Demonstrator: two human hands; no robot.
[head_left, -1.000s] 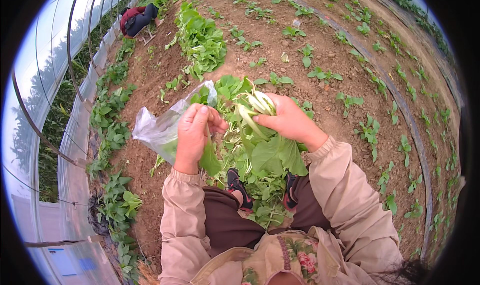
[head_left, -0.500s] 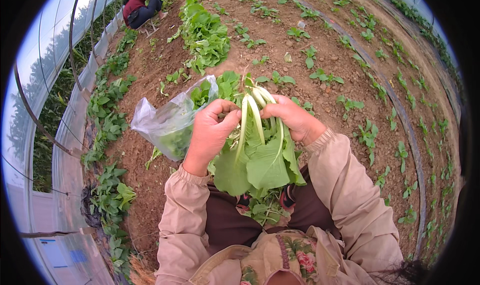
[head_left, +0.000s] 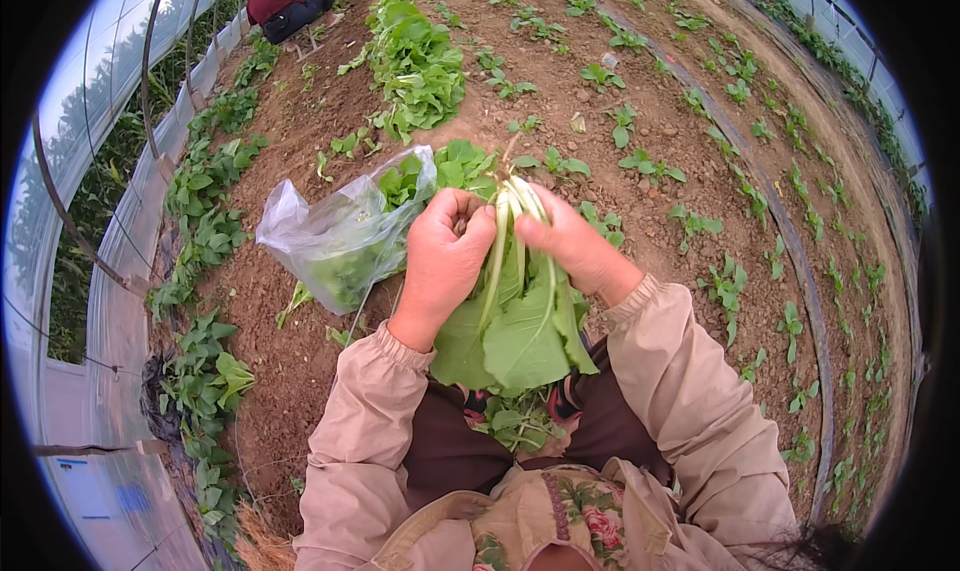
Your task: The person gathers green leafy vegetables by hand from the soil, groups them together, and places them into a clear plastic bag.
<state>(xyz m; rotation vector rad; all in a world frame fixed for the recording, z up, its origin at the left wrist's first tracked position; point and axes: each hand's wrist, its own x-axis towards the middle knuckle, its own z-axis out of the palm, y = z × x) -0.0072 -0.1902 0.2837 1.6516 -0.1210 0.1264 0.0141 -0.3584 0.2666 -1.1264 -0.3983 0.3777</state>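
Two hands met at mid-frame, and between them hung the bunch of greens [head_left: 520, 336], pale stems up top, broad leaves fanning down over the dark trousers [head_left: 450, 441]! The right hand [head_left: 588, 246] had it, right of centre: fingers clamped on the stems, thumb laid across the front, a thin root poking out above. On the other side, the left hand [head_left: 447, 256] was right up against the stems, fingers curled, thumb and forefinger drawn in at the edge; whether they pinched a stem, I could not tell.

Just left of that hand sat the clear plastic bag [head_left: 300, 226], crumpled, mouth gaping to the upper right, green leaves inside. Loose leaves [head_left: 520, 421] lay low in the centre, between the shoes [head_left: 565, 401]. Up at top centre, a long heap of greens [head_left: 415, 66] ran across the brown soil [head_left: 480, 121]; over in the upper left crouched another person [head_left: 285, 9] in a dark red top. Rows of seedlings [head_left: 652, 164] filled the right half, and clear sheeting [head_left: 75, 101] curved down the far left.
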